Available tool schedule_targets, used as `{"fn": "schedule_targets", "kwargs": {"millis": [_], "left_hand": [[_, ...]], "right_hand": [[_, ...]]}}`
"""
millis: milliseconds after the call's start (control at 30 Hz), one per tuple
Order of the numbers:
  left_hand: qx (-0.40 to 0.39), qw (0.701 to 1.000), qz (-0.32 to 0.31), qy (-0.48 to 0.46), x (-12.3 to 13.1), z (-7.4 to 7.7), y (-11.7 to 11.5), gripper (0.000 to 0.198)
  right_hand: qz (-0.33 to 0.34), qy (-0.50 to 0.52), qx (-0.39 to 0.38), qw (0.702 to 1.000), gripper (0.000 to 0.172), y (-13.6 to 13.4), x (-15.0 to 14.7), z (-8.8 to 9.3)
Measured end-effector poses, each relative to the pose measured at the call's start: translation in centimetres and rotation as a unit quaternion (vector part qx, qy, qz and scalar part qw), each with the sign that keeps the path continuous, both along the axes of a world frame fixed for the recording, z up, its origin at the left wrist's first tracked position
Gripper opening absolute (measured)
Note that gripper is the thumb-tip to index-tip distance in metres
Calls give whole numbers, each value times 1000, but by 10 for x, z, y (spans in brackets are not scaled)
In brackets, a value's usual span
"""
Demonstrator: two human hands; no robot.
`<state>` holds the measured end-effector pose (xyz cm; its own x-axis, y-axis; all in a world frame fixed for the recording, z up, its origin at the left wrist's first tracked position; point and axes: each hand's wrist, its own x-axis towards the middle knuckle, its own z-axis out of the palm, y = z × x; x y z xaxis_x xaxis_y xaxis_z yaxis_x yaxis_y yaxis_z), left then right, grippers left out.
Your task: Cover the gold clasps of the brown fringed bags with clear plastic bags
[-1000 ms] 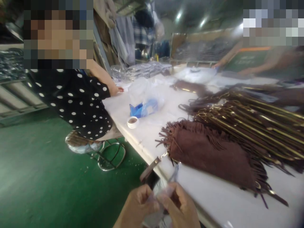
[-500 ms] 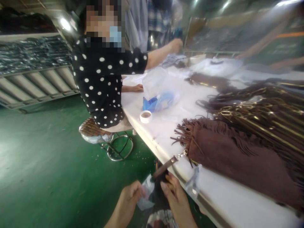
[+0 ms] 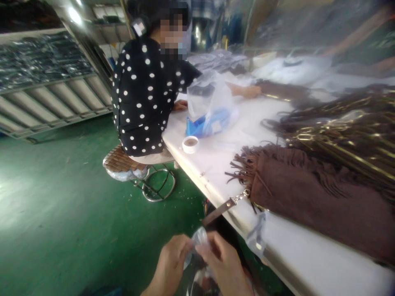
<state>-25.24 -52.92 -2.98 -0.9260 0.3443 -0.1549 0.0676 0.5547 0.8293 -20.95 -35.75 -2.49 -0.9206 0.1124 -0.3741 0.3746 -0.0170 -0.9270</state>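
Observation:
Just past the table edge, my left hand (image 3: 173, 259) is closed on one side of a small clear plastic piece (image 3: 201, 237). My right hand (image 3: 226, 259) pinches the other side with thumb and fingers. Close above them hangs the end of a brown strap (image 3: 219, 211), clipped by a metal clasp to a brown fringed suede bag (image 3: 308, 197) lying on the table. Whether the plastic touches the strap's end, I cannot tell. Another piece of clear plastic (image 3: 257, 236) hangs at the table edge right of my hands.
On the white table (image 3: 216, 160) are a small white cup (image 3: 190, 144) of brown liquid, a blue packet in clear plastic (image 3: 205, 123) and a pile of brown bags with gold chains (image 3: 336, 135). A co-worker in a dotted top (image 3: 142, 98) sits on a stool (image 3: 123, 162) beside it.
My hands have come closer together, with the right now pinching the plastic too. It has let go of the strap's dark end. The co-worker's arm has lowered and reaches across the table.

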Motion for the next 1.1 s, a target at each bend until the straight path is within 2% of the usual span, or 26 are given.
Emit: {"fn": "schedule_targets", "kwargs": {"millis": [100, 167, 233, 333, 400, 500, 567, 700, 900, 1100], "left_hand": [[46, 997, 15, -57, 0, 8, 13, 30], [105, 987, 33, -121, -1, 11, 21, 23], [146, 975, 55, -159, -4, 12, 27, 22], [136, 976, 88, -148, -7, 12, 31, 15], [120, 981, 81, -131, -9, 12, 30, 20], [101, 984, 67, -130, -12, 9, 24, 25], [95, 983, 76, -135, -13, 4, 18, 30], [90, 986, 72, -120, -14, -7, 13, 33], [77, 994, 15, -79, -14, -8, 10, 28], [108, 992, -29, -64, -13, -3, 8, 23]], "right_hand": [[15, 3, 118, 993, 29, 8, -5, 1], [10, -10, 133, 991, 30, 13, -6, 0], [13, -21, 125, 992, 28, 15, -7, 0], [16, -27, 90, 995, 27, 17, -8, 5], [18, -36, 27, 999, 30, 17, -8, 7], [4, -52, -108, 993, 38, 16, -5, 2], [-20, -54, -141, 988, 43, 17, -3, -4], [-67, -68, -127, 987, 53, 19, -3, -11], [1, -71, -156, 985, 38, 23, -12, 6], [40, -67, -67, 995, 28, 28, -16, 3]]}}
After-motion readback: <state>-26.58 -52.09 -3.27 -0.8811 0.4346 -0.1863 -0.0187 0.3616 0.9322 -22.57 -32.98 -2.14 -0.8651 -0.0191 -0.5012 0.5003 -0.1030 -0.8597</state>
